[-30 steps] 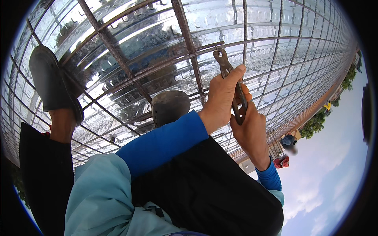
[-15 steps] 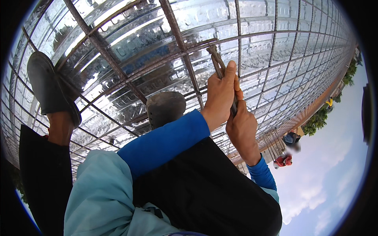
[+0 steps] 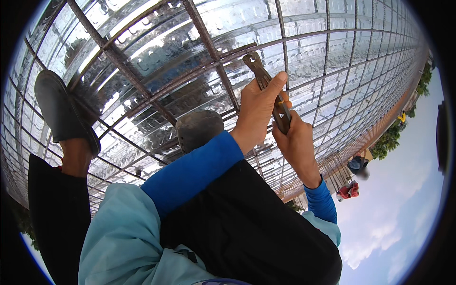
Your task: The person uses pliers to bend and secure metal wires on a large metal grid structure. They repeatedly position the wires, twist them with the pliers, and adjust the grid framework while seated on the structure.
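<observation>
A worn dark metal pair of pincers (image 3: 262, 78) is held in front of me above the rebar mesh, its head up and its handles slanting down to the right. My left hand (image 3: 256, 110) is closed around the middle of it, thumb stretched along its side. Lower down, my right hand (image 3: 297, 145) closes on the handle ends; some of its fingers are hidden. Just beyond the pincers' head, a short loose-ended bar (image 3: 240, 50) lies along a crossing of the rebar mesh (image 3: 213, 56). The head does not appear to touch the bars.
Shiny ribbed metal decking (image 3: 190, 45) lies beneath the mesh. My dark shoes (image 3: 199, 130) rest on the bars, and my black-trousered knee (image 3: 247, 223) is bent below my arms. At the far right are people (image 3: 349, 190), upright bars and trees (image 3: 387, 142).
The pincers have turned in my hands, showing a broader side of the head, and shifted slightly left. My left hand has moved a little left; my right has opened slightly around the handles' lower end.
</observation>
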The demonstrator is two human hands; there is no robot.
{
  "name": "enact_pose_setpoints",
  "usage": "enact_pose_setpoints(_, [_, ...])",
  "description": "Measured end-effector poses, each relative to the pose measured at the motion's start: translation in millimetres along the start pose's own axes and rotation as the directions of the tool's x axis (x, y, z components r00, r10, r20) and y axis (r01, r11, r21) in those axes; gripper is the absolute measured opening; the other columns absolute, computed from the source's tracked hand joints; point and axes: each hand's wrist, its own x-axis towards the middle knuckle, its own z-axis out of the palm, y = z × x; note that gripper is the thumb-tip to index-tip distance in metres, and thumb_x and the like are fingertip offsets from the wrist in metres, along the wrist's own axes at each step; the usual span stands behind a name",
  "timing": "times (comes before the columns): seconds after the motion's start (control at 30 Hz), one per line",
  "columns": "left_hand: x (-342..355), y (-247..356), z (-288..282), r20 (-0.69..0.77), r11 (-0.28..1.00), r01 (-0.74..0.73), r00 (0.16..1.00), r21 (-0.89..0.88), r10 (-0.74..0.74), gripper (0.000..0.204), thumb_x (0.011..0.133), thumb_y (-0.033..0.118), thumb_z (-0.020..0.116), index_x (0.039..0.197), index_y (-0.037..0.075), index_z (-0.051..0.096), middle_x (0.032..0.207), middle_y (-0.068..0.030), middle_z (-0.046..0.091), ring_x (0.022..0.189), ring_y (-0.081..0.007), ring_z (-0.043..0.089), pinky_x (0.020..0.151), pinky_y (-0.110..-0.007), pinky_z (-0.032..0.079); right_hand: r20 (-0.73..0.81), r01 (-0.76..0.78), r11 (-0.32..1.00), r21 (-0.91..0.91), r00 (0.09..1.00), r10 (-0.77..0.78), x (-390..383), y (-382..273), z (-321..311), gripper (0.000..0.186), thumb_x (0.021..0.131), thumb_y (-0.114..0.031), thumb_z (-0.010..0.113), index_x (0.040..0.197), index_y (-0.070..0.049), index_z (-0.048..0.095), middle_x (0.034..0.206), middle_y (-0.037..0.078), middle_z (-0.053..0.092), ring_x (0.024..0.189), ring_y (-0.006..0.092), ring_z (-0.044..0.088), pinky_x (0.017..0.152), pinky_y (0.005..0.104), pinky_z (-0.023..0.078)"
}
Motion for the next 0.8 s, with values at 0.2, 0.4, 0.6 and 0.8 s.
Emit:
enact_pose_setpoints(0.2, [8,-2,2,-0.054,0.995,0.001,0.999,0.1,0.005,0.039,0.098,0.04,0.073,0.089,0.006,0.057,0.067,-0.0067,0.06,0.058,-0.0157,0.062,0.054,-0.031,0.049,0.269,-0.163,0.957,0.24,0.958,0.096,7,-1,-5,0.021,0.093,-0.013,0.073,0.091,0.004,0.062,0.064,0.02,0.065,0.055,0.0372,0.067,0.053,0.0402,0.054])
enact_pose_setpoints(0.4, [15,-6,-21,0.141,0.983,-0.083,0.988,0.161,0.061,0.035,0.103,0.038,0.066,0.097,0.004,0.058,0.069,-0.0057,0.06,0.06,-0.0155,0.061,0.057,-0.032,0.051,0.109,0.029,0.995,0.092,0.993,-0.039,7,3,17,0.023,0.103,-0.016,0.063,0.095,0.006,0.064,0.06,0.019,0.062,0.05,0.0343,0.064,0.048,0.0418,0.048])
enact_pose_setpoints(0.6, [21,-8,-29,0.258,0.979,-0.161,0.958,0.127,0.124,0.033,0.106,0.037,0.06,0.099,0.005,0.059,0.073,-0.0046,0.061,0.071,-0.015,0.063,0.066,-0.03,0.051,-0.056,0.032,0.996,-0.088,0.998,-0.037,4,-3,37,0.029,0.099,-0.019,0.066,0.111,0.006,0.06,0.061,0.022,0.063,0.056,0.0441,0.064,0.05,0.0519,0.05])
enact_pose_setpoints(0.8, [16,-3,-37,0.179,0.871,-0.143,0.982,0.47,0.064,0.044,0.101,0.047,0.068,0.097,0.005,0.056,0.075,-0.0034,0.059,0.064,-0.0095,0.057,0.059,-0.028,0.048,0.413,-0.275,0.854,0.441,0.907,0.08,7,18,25,0.036,0.106,-0.023,0.056,0.129,0.005,0.058,0.085,0.013,0.071,0.081,0.0183,0.072,0.064,0.0377,0.058])
